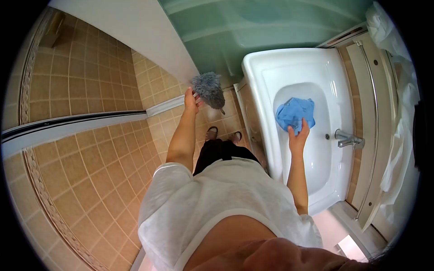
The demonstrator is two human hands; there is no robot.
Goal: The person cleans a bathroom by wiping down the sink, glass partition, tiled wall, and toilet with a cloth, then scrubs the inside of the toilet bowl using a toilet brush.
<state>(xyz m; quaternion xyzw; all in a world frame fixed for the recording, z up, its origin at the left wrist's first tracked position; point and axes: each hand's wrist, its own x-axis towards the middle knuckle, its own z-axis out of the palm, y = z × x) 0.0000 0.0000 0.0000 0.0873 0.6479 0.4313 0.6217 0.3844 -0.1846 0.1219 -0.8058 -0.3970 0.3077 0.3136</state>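
In the head view, my left hand [192,100] is out over the floor, its fingers closed on the edge of a grey fluffy duster [209,90]. A small tag or loop hangs from the duster's lower end. My right hand [299,131] reaches into the white sink [264,67], fingers and thumb pinching the near edge of a blue cloth [296,113]. The cloth is crumpled and spread over the left part of the basin.
A chrome faucet [349,138] stands at the sink's right side, near the drain [327,136]. Green frosted glass [226,36] and a white panel [131,27] rise ahead. Brown tiles [90,180] cover the left wall. A metal rail [373,99] runs along the right.
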